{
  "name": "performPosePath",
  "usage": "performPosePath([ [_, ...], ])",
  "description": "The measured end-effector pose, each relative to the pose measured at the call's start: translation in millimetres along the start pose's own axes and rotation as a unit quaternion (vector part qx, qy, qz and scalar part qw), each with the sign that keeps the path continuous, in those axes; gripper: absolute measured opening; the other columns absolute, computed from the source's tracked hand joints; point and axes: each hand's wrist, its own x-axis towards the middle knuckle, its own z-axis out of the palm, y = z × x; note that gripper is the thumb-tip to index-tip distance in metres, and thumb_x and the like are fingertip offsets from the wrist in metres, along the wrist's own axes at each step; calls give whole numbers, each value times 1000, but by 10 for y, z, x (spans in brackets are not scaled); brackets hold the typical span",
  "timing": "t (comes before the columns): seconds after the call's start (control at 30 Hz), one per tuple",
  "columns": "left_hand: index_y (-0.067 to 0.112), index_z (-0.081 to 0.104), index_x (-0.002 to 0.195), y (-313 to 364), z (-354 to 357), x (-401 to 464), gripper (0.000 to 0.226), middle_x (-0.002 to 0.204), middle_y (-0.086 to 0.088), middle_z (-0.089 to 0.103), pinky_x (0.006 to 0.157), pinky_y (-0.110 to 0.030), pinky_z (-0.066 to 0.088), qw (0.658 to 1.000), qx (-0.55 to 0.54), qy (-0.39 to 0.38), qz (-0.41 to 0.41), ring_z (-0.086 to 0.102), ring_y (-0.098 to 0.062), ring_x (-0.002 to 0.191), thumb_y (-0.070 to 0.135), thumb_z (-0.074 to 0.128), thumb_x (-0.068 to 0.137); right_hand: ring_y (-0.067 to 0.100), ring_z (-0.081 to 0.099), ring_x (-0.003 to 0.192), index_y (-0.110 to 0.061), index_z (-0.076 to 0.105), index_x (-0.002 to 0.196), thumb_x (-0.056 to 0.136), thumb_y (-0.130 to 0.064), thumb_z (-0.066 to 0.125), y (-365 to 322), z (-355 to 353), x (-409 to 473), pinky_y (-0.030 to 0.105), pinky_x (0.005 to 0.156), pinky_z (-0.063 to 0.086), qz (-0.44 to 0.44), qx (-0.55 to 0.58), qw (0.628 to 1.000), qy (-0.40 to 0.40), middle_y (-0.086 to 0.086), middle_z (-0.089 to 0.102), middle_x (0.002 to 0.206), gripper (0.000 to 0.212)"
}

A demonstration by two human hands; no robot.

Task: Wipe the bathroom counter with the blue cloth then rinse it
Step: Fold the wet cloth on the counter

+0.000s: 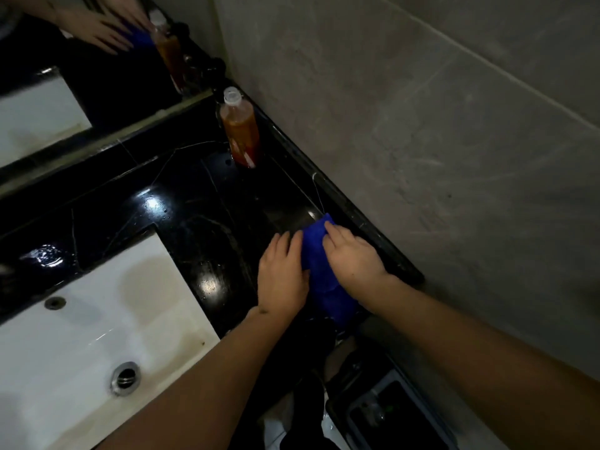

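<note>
The blue cloth (319, 264) lies on the glossy black counter (201, 203), close to the raised edge by the grey wall. My left hand (281, 277) rests flat on the cloth's left side, fingers straight. On the cloth's right side my right hand (352, 254) presses down, its fingers pointing toward the far tip. The cloth's near end hangs by the counter's front edge.
A white sink (97, 323) with a metal drain (125, 378) lies to the left. A bottle of orange liquid (240, 128) stands in the back corner by the mirror (81, 69). The grey wall (422, 125) runs along the right. A dark bin (383, 410) sits below the counter.
</note>
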Motion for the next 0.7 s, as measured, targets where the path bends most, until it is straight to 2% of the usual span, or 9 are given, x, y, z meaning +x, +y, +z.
performPosePath([
  [0.13, 10, 44, 146, 74, 45, -305, 73, 148, -10, 50, 117, -45, 35, 995, -28, 23, 95, 39, -28, 143, 34, 71, 83, 32, 44, 142, -2, 47, 146, 75, 3, 72, 188, 71, -254, 38, 113, 39, -33, 99, 993, 45, 18, 44, 154, 75],
  [0.2, 10, 47, 144, 97, 84, -476, 78, 143, -9, 56, 116, -40, 35, 992, -31, 12, 124, 46, -27, 138, 40, 77, 79, 30, 45, 141, -7, 50, 145, 72, 1, 75, 245, 199, -492, 39, 114, 36, -34, 91, 995, 11, 15, 45, 154, 78],
  [0.27, 10, 54, 138, 106, 135, -555, 80, 134, -8, 64, 109, -35, 40, 990, -5, 1, 140, 58, -24, 127, 35, 86, 70, 30, 49, 138, -12, 54, 143, 74, -8, 78, 264, 305, -654, 45, 110, 46, -41, 74, 996, -24, 14, 48, 152, 73],
  [0.33, 6, 61, 130, 114, 180, -533, 76, 117, -9, 72, 96, -34, 53, 991, -4, 18, 131, 70, -24, 109, 15, 90, 60, 29, 66, 117, -13, 69, 125, 63, -14, 87, 263, 346, -645, 42, 89, 59, -41, 35, 998, -26, 14, 65, 133, 64],
  [0.37, 5, 62, 127, 124, 186, -502, 73, 110, -10, 75, 88, -35, 57, 993, -16, 26, 117, 72, -24, 100, 6, 87, 59, 29, 71, 102, -15, 75, 111, 59, -17, 90, 257, 319, -588, 39, 78, 60, -41, 10, 999, -10, 13, 72, 118, 55],
  [0.43, 8, 62, 127, 157, 163, -436, 64, 97, -8, 77, 72, -35, 60, 995, -35, 35, 88, 74, -25, 83, 0, 79, 66, 29, 69, 77, -16, 75, 89, 58, -20, 90, 244, 235, -468, 35, 64, 56, -60, -35, 997, 43, 9, 74, 90, 35],
  [0.5, 16, 56, 131, 191, 124, -405, 57, 90, -7, 76, 64, -38, 60, 996, -56, 42, 58, 72, -26, 75, 4, 70, 76, 29, 65, 66, -14, 72, 81, 58, -19, 88, 230, 147, -412, 34, 56, 52, -81, -62, 993, 63, 8, 68, 74, 28],
  [0.6, 24, 46, 131, 238, 68, -439, 55, 98, -5, 76, 69, -39, 60, 989, -109, 62, 74, 72, -24, 82, 8, 64, 82, 29, 64, 68, -14, 69, 82, 59, -17, 87, 247, -20, -510, 36, 55, 52, -73, -62, 994, 45, 8, 68, 75, 29],
  [0.7, 22, 49, 129, 282, 105, -579, 51, 99, -3, 75, 72, -36, 59, 983, -121, 65, 123, 71, -20, 85, 9, 64, 82, 29, 66, 80, -15, 71, 90, 63, -19, 85, 275, -146, -734, 40, 64, 56, -36, -72, 997, -7, 9, 73, 90, 30],
])
